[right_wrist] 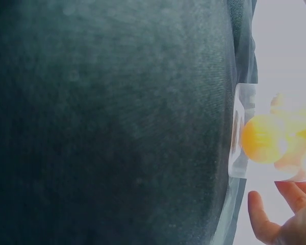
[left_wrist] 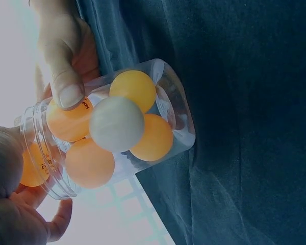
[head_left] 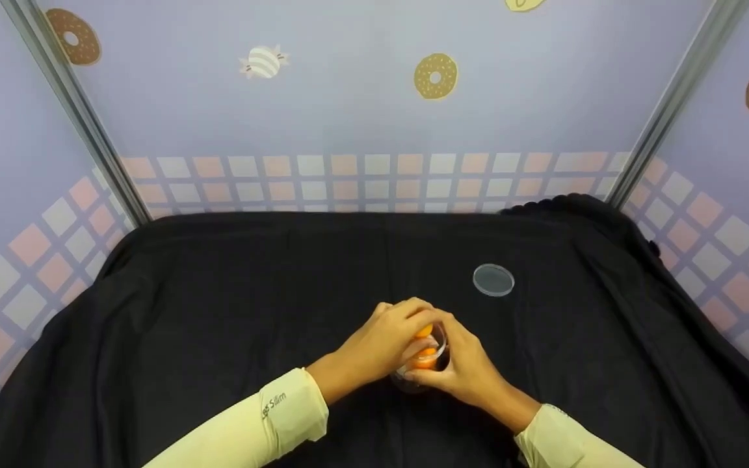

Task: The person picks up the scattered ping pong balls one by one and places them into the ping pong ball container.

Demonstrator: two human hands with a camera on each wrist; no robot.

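Note:
A clear plastic jar (left_wrist: 168, 109) stands on the black cloth with several orange table tennis balls (left_wrist: 90, 163) and a white table tennis ball (left_wrist: 116, 124) inside. My right hand (head_left: 475, 370) grips the jar near its top, its thumb (left_wrist: 69, 94) against the wall in the left wrist view. Over the open mouth, my left hand (head_left: 378, 341) pinches an orange table tennis ball (head_left: 424, 331) at the rim. In the right wrist view the jar's lower part is overexposed, with one ball (right_wrist: 264, 139) showing clearly and fingers (right_wrist: 261, 222) beside it.
A clear round lid (head_left: 493, 280) lies on the black cloth (head_left: 270, 286), beyond the jar and to its right. Patterned wall panels (head_left: 348, 97) enclose the table at the back and sides. Folds run through the cloth on the right.

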